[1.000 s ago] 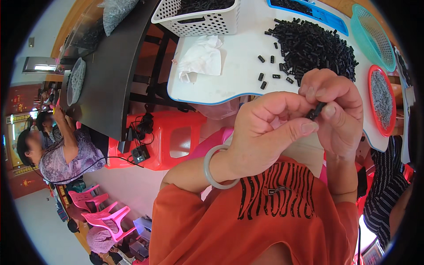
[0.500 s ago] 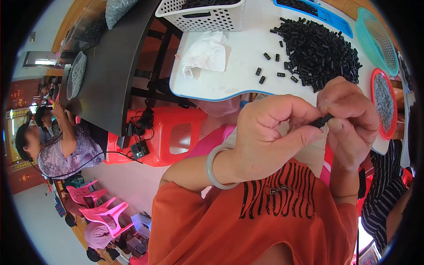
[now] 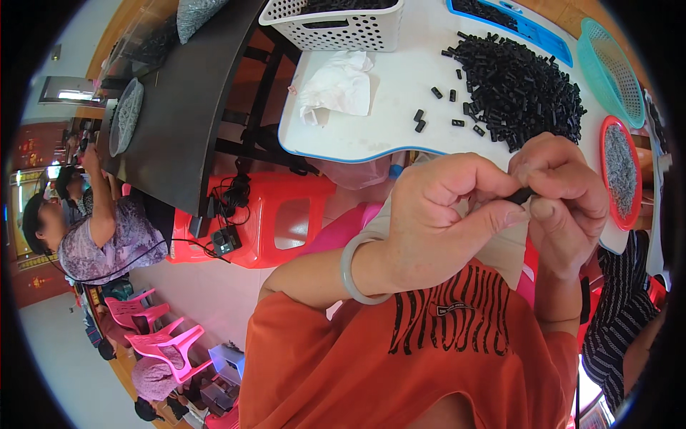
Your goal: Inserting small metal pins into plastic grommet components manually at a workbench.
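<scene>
A small black plastic block (image 3: 521, 194) is pinched between the fingertips of both hands, in front of my chest. My left hand (image 3: 450, 214), with a pale bangle at the wrist, is closed on its left end with thumb and forefinger. My right hand (image 3: 564, 200) grips the other end, thumb below and bent fingers above. The fingertips cover much of the block. Just beyond the hands, a large heap of similar black blocks (image 3: 522, 93) lies on the white table (image 3: 400, 129). Several loose ones (image 3: 457, 123) lie left of the heap.
Crumpled white tissue (image 3: 339, 86) and a white perforated basket (image 3: 350, 36) of black parts are at left. A blue tray (image 3: 550, 44), a teal basket (image 3: 607, 79) and a red basin (image 3: 607, 179) of small grey pieces line the far and right side. A red stool (image 3: 261, 222) stands left.
The block shows less between my fingertips than before. Both hands keep their pinch and have shifted only slightly. At the left, another person's raised arm has moved up.
</scene>
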### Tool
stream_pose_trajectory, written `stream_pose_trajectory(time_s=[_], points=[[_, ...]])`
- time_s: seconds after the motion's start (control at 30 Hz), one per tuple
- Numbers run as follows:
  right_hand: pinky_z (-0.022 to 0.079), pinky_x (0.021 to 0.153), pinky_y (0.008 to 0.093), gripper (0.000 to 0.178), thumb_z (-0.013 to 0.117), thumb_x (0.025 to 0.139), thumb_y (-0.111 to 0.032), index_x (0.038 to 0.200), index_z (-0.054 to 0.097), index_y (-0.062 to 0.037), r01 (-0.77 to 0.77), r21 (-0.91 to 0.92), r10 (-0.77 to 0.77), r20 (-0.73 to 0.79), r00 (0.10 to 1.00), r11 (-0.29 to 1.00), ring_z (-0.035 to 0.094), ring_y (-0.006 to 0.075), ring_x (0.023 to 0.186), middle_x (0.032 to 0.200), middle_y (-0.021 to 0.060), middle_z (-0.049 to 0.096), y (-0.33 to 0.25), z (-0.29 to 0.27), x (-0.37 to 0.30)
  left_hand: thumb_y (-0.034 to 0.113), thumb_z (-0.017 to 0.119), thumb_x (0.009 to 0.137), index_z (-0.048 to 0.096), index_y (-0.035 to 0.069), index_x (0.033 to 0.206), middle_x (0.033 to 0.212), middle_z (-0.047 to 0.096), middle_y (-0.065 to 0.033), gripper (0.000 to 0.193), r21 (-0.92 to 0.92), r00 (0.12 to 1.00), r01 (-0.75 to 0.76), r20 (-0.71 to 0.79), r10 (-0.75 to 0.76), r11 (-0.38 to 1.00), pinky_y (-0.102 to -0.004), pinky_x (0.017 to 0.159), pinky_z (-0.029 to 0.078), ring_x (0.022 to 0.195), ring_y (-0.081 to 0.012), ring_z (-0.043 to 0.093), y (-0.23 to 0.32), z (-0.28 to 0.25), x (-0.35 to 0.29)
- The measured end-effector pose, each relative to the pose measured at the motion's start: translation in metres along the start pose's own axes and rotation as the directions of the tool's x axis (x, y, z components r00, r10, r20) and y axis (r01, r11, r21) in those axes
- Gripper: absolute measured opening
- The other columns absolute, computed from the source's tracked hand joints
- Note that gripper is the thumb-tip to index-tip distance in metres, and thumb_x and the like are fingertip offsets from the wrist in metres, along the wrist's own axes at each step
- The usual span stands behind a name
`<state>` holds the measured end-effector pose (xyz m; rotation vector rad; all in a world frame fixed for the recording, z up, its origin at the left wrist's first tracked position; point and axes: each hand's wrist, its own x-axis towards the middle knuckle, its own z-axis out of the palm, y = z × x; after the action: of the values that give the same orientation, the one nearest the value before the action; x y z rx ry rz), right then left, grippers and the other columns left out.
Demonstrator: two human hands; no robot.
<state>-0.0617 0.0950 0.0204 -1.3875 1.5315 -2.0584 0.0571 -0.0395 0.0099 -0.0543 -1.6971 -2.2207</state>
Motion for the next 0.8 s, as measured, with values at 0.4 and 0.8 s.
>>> stream_pose_trajectory(time_s=[0.4, 0.8], points=[[0.038, 0.057, 0.0257, 0.060, 0.039, 0.095, -0.050, 0.086, 0.059, 0.0051, -0.399, 0.202, 0.413, -0.032, 0.910, 0.894, 0.049, 0.0134, 0.061, 0.079, 0.0123, 0.060, 0.003, -0.002, -0.014, -0.005, 0.066, 0.082, 0.061, -0.005, 0.098, 0.097, 0.061, -0.0090, 0.017, 0.007, 0.980, -0.192, -0.044, 0.192, 0.981, -0.0240, 0.073, 0.047, 0.079, -0.0120, 0.058, -0.013, 0.002, 0.011], [0.041, 0.063, 0.0248, 0.032, 0.060, 0.088, -0.028, 0.092, 0.064, 0.0034, -0.072, -0.002, 0.071, -0.169, 0.983, 0.997, 0.052, 0.0148, 0.068, 0.082, 0.0094, 0.060, 0.008, -0.006, -0.003, -0.001, 0.060, 0.088, 0.058, -0.004, 0.101, 0.106, 0.055, -0.0085, 0.013, -0.105, 0.999, -0.054, 0.001, 0.054, 0.993, -0.0269, 0.087, 0.045, 0.094, -0.0138, 0.056, -0.009, 0.005, 0.006]])
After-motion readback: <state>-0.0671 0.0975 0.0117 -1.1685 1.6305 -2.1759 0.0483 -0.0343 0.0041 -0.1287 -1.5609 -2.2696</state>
